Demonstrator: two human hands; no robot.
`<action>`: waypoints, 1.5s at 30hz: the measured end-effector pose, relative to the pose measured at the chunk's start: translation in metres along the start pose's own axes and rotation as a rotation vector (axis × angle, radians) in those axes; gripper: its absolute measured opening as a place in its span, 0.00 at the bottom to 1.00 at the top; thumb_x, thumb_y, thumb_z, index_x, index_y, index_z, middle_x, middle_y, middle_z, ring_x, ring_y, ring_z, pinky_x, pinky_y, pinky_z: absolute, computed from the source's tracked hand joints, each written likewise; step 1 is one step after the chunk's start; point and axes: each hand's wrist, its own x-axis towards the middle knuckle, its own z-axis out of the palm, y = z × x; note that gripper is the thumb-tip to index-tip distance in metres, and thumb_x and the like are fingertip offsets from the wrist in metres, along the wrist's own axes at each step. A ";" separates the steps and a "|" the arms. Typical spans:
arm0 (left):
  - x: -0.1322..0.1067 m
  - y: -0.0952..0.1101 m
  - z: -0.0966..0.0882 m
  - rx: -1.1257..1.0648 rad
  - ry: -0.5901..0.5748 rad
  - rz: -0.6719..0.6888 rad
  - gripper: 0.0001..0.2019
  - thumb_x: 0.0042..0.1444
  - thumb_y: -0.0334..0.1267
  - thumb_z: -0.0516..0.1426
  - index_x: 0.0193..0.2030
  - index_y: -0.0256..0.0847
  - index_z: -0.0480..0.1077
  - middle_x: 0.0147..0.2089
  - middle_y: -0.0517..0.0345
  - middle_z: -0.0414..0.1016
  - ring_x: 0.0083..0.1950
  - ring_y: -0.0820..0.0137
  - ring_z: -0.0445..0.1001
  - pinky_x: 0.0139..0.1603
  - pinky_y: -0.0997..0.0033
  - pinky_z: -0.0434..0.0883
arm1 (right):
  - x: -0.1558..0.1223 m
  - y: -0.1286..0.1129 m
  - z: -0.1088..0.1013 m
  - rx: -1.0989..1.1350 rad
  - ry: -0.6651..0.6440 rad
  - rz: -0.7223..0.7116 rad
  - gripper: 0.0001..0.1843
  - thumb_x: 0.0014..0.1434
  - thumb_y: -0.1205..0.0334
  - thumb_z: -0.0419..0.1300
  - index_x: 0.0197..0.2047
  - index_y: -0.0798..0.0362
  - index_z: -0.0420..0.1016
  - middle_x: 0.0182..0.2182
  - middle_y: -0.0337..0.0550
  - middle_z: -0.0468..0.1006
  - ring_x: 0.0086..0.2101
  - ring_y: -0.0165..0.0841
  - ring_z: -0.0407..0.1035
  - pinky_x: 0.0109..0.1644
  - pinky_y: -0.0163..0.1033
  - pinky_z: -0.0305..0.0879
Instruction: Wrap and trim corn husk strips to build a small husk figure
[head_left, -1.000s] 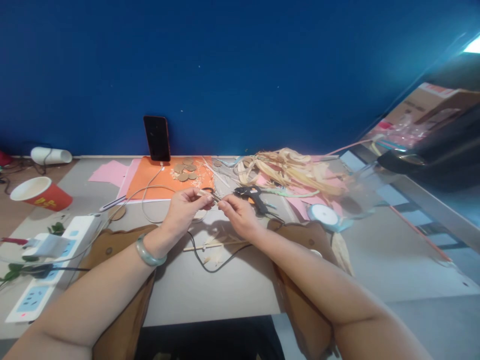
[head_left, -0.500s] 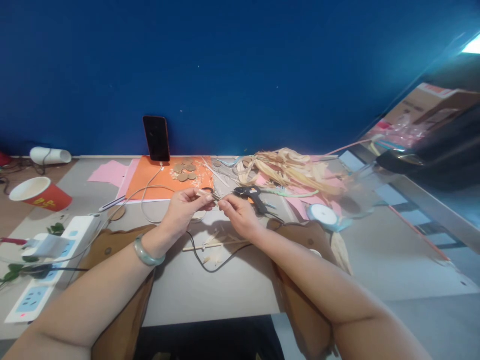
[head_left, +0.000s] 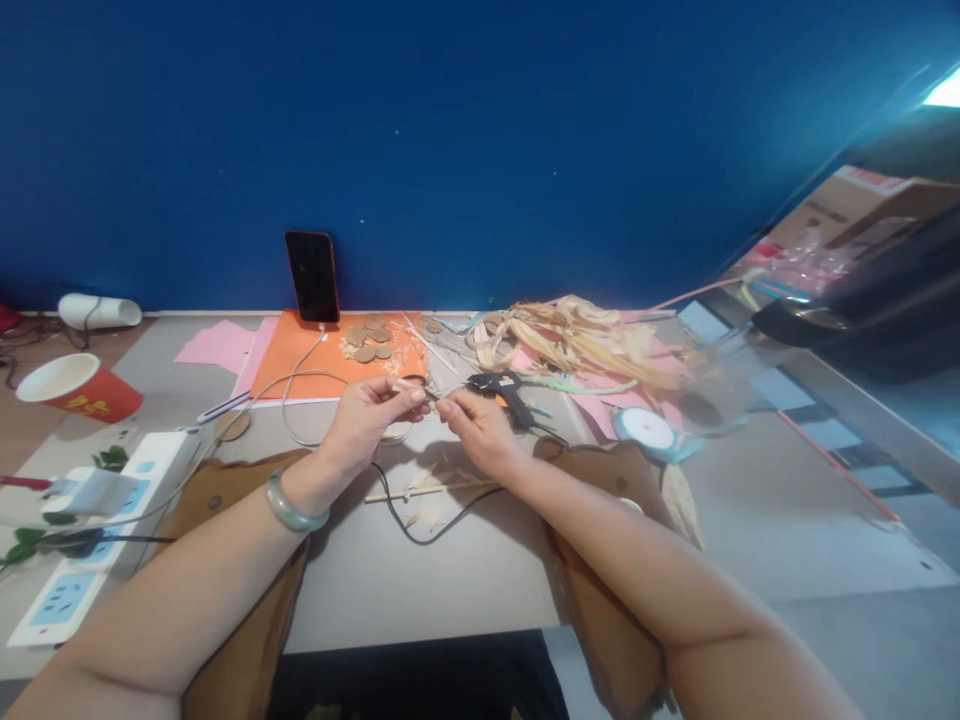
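Observation:
Over the middle of the table, my left hand [head_left: 375, 415] and my right hand [head_left: 476, 425] meet almost fingertip to fingertip. A small pale strip [head_left: 411, 388], perhaps corn husk, is pinched between my left thumb and fingers. My right thumb and forefinger are pressed together at a thin dark piece between the hands, too small to name. Just beyond the right hand lies a black hot glue gun [head_left: 506, 385]. Below the hands, a thin wooden stick [head_left: 435, 490] rests among pale scraps, with a black cord looping past it.
Dried corn husks [head_left: 577, 335] are heaped behind on pink paper. Round brown discs [head_left: 369, 340] lie on an orange sheet [head_left: 289, 365], near an upright phone [head_left: 313, 277]. A ribbon spool [head_left: 646, 430] is at right; a red paper cup [head_left: 82, 388] and power strip [head_left: 64, 605] at left.

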 end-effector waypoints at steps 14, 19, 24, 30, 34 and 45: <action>0.000 -0.001 0.002 0.145 -0.068 -0.051 0.14 0.47 0.47 0.65 0.30 0.36 0.76 0.29 0.54 0.78 0.31 0.70 0.76 0.36 0.70 0.74 | 0.002 0.006 0.003 0.258 -0.030 0.110 0.26 0.60 0.37 0.51 0.25 0.52 0.61 0.17 0.32 0.56 0.20 0.25 0.52 0.24 0.33 0.50; -0.002 0.002 0.002 0.193 -0.124 -0.085 0.15 0.47 0.47 0.65 0.29 0.34 0.75 0.26 0.54 0.76 0.28 0.72 0.73 0.34 0.72 0.72 | 0.001 -0.001 0.001 0.163 -0.044 0.045 0.26 0.61 0.40 0.51 0.22 0.52 0.58 0.19 0.34 0.59 0.23 0.26 0.54 0.28 0.34 0.53; -0.003 0.003 0.003 0.206 -0.164 -0.141 0.14 0.47 0.45 0.65 0.25 0.34 0.74 0.24 0.54 0.76 0.26 0.72 0.73 0.32 0.73 0.72 | 0.000 -0.006 0.000 0.095 -0.087 -0.009 0.24 0.62 0.42 0.51 0.24 0.53 0.64 0.21 0.36 0.64 0.25 0.27 0.57 0.30 0.34 0.55; -0.003 0.002 0.003 0.233 -0.176 -0.156 0.14 0.47 0.45 0.65 0.25 0.34 0.74 0.24 0.54 0.76 0.26 0.73 0.73 0.31 0.73 0.72 | 0.000 -0.005 0.000 0.092 -0.097 -0.029 0.23 0.63 0.45 0.52 0.25 0.54 0.66 0.22 0.37 0.69 0.26 0.27 0.61 0.32 0.34 0.57; -0.003 0.003 0.003 0.257 -0.182 -0.159 0.15 0.48 0.46 0.64 0.25 0.33 0.73 0.24 0.54 0.75 0.26 0.73 0.73 0.32 0.74 0.72 | 0.000 -0.003 0.000 0.086 -0.107 -0.040 0.22 0.63 0.46 0.53 0.26 0.54 0.69 0.24 0.38 0.73 0.27 0.28 0.65 0.34 0.33 0.60; -0.003 0.003 0.002 0.282 -0.186 -0.158 0.15 0.49 0.46 0.64 0.25 0.33 0.72 0.24 0.55 0.75 0.27 0.74 0.73 0.32 0.75 0.72 | 0.001 -0.002 -0.001 0.077 -0.112 -0.035 0.22 0.62 0.47 0.53 0.24 0.55 0.68 0.22 0.37 0.70 0.26 0.27 0.62 0.32 0.32 0.58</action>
